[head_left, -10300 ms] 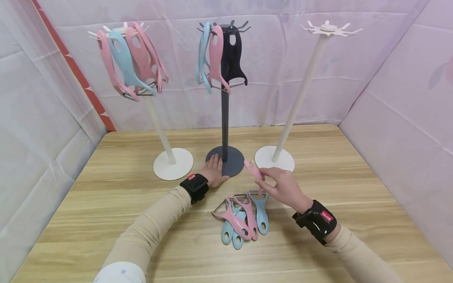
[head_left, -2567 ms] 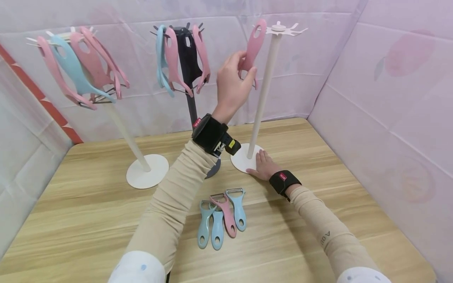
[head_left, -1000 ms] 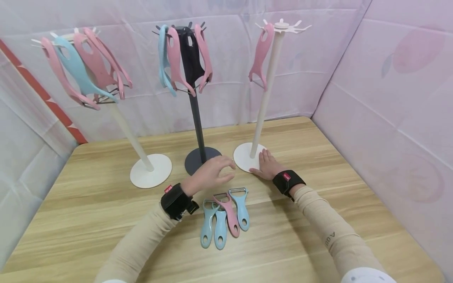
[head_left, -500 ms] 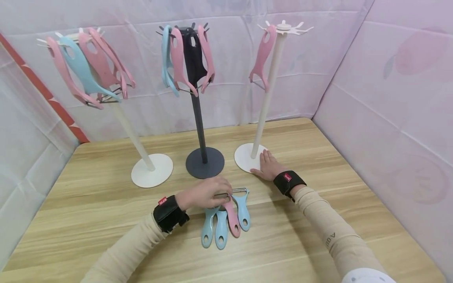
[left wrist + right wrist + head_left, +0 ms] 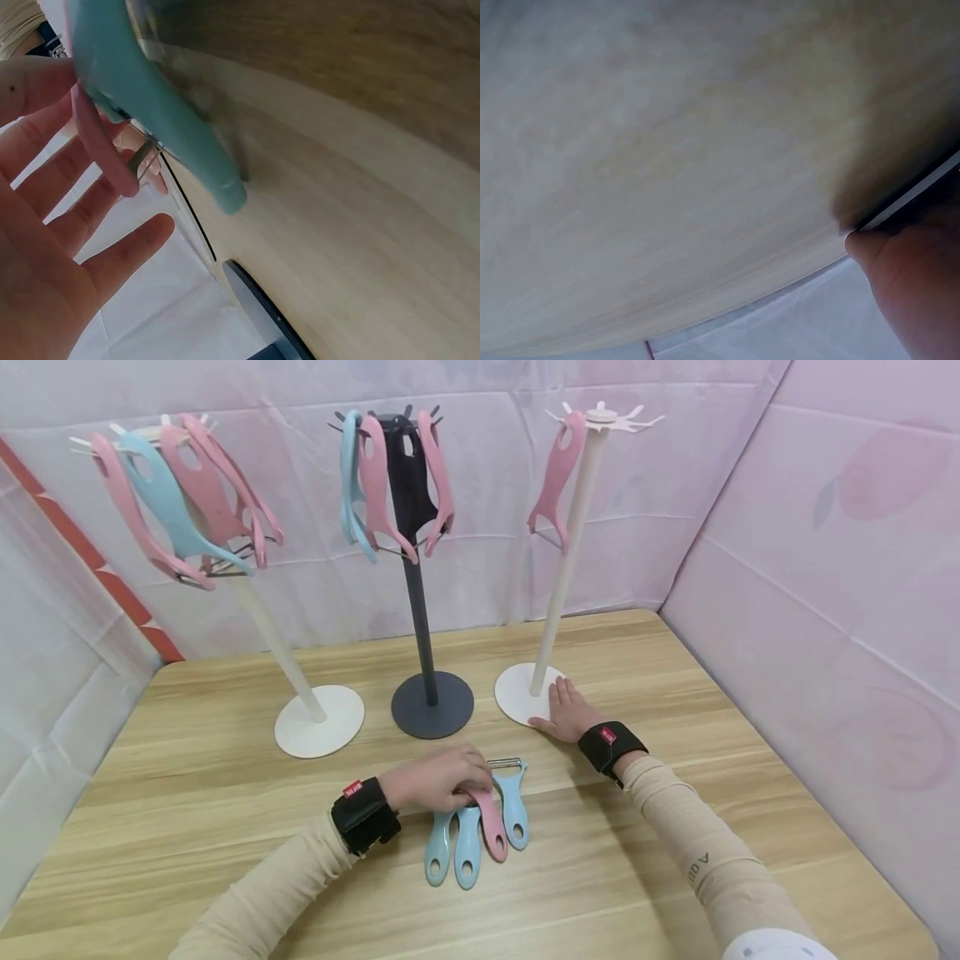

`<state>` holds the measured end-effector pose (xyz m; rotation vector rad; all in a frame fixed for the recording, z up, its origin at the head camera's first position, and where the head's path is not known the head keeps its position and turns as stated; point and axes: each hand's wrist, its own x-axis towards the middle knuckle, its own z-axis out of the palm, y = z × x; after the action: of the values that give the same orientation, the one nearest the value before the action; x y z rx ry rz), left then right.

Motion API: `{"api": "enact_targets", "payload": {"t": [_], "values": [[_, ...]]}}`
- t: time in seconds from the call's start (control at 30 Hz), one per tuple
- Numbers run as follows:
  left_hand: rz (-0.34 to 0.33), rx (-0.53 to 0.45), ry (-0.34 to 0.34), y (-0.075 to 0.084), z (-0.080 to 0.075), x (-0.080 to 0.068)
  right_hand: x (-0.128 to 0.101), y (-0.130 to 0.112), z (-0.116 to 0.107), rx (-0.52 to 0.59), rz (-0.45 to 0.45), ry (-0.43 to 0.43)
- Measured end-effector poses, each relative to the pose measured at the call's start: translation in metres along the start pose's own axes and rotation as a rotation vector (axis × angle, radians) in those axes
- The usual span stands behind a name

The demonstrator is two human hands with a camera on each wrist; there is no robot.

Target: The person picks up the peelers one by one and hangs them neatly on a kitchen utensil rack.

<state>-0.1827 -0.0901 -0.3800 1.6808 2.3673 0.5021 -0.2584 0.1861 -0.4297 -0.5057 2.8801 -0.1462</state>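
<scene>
1. The pink peeler (image 5: 491, 827) lies on the desk (image 5: 225, 810) in a small cluster with three light blue peelers (image 5: 465, 852), its handle pointing toward the person and its blade end hidden under the left hand (image 5: 438, 777).
2. The left hand rests on top of the cluster's blade ends, fingers curled down over the pink peeler's head; whether they actually pinch it cannot be told from the head view. The left wrist view shows the fingers spread and relaxed beside a pink and a blue peeler (image 5: 150, 112).
3. The right hand (image 5: 566, 710) lies flat with straight fingers on the base of the right white stand (image 5: 521, 693), holding nothing.
4. One pink peeler (image 5: 557, 477) hangs from that stand's top hooks.
5. The dark stand (image 5: 431, 702) in the middle carries blue, pink and dark peelers; the left white stand (image 5: 318, 731) carries pink and blue ones.
6. Half a second earlier the left hand was slightly further back over the blades; now it sits lower on the pink peeler. The right hand has not moved.
</scene>
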Motion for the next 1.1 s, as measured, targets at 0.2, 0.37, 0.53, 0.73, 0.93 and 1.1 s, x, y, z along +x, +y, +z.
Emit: {"api": "enact_targets", "payload": {"t": [0.2,0.37,0.53,0.73,0.93,1.1], "values": [[-0.021,0.012,-0.029,0.000,0.001,0.002,-0.002,-0.005,-0.003,0.026,0.012,0.015],[-0.054,0.010,-0.053,0.002,-0.001,0.004,-0.003,-0.006,-0.004,0.022,0.017,0.021],[-0.071,0.014,-0.102,0.004,-0.004,0.007,-0.003,-0.007,-0.004,0.033,0.028,0.015],[-0.068,0.014,-0.205,0.005,-0.007,0.015,-0.001,-0.006,-0.003,0.031,0.032,0.017],[-0.084,0.015,-0.274,0.005,-0.009,0.023,-0.001,-0.006,-0.002,0.022,0.033,0.013],[-0.104,0.039,-0.285,0.008,-0.012,0.026,0.001,-0.004,0.000,0.035,0.040,0.007]]}}
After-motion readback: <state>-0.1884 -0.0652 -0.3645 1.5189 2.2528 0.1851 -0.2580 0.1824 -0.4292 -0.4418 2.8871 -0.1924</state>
